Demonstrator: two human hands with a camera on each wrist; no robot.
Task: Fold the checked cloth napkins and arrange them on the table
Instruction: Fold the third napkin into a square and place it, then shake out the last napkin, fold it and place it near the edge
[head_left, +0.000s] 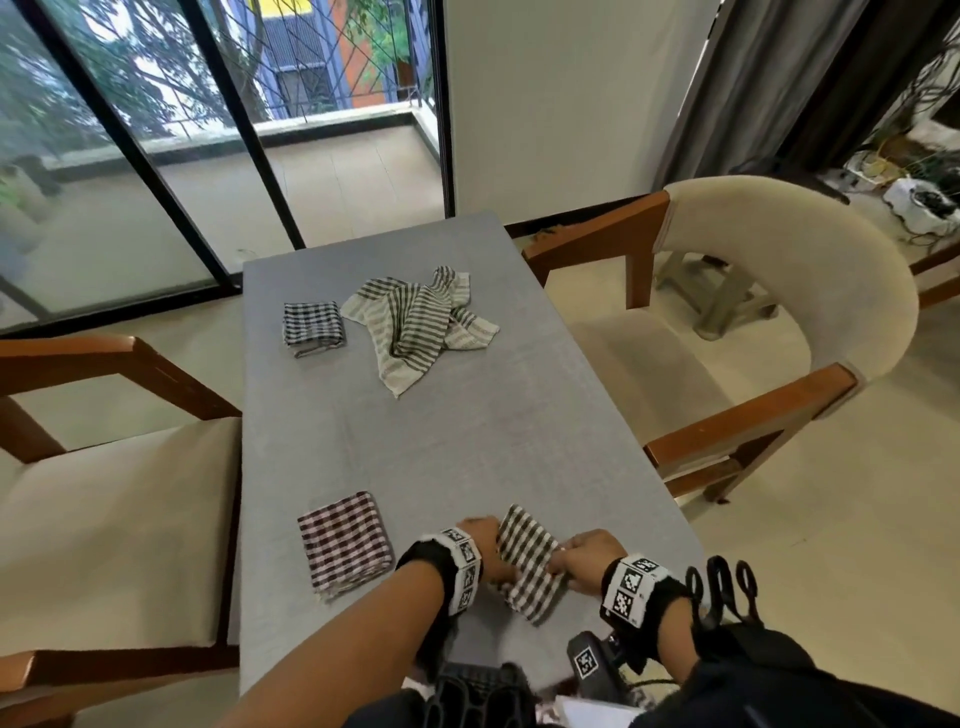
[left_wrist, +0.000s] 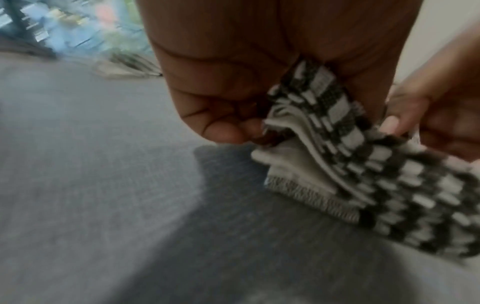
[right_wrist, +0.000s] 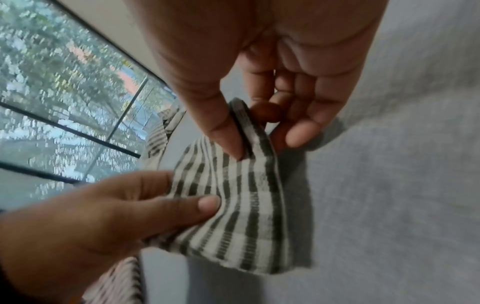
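A folded black-and-white checked napkin (head_left: 530, 564) is held between both hands just above the near end of the grey table (head_left: 467, 441), left hand (head_left: 485, 548) and right hand (head_left: 589, 556) each pinching an opposite edge.

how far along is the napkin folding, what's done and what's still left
Done: two folded squares lie flat on the grey table, the dark checked napkin at the far end and the brown checked napkin near the left hand. In hand: both hands, left and right hand, pinch the black checked napkin, already folded small. Left: the crumpled striped cloth, still unfolded.
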